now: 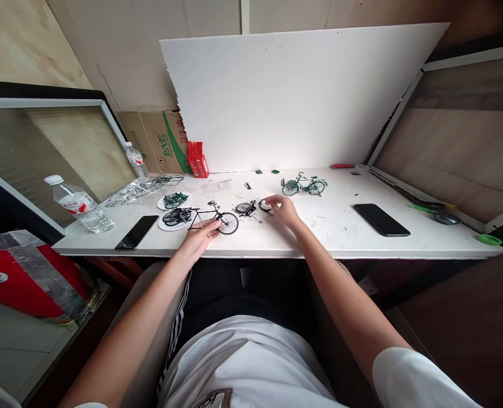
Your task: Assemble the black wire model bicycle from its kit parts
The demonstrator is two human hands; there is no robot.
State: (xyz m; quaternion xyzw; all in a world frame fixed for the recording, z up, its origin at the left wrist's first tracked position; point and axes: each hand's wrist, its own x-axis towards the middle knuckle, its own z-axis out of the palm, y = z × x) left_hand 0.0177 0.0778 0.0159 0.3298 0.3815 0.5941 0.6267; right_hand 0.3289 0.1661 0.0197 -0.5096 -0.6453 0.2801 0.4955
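A black model bicycle (217,218) lies on the white table (319,232), partly built. My left hand (201,233) rests beside its frame, fingers curled against the frame near the wheel. My right hand (282,208) reaches over small black parts (251,207), its fingertips pinched on a thin black curved piece (265,205). Two white dishes (174,211) to the left hold green and black parts. A finished green model bicycle (305,185) stands farther back.
A black phone (381,220) lies right, another phone (137,232) left. A water bottle (78,208) lies on its side at the left edge; a second bottle (136,160), cardboard box (160,141) and red carton (197,160) stand behind. White foam board (302,96) leans against the wall.
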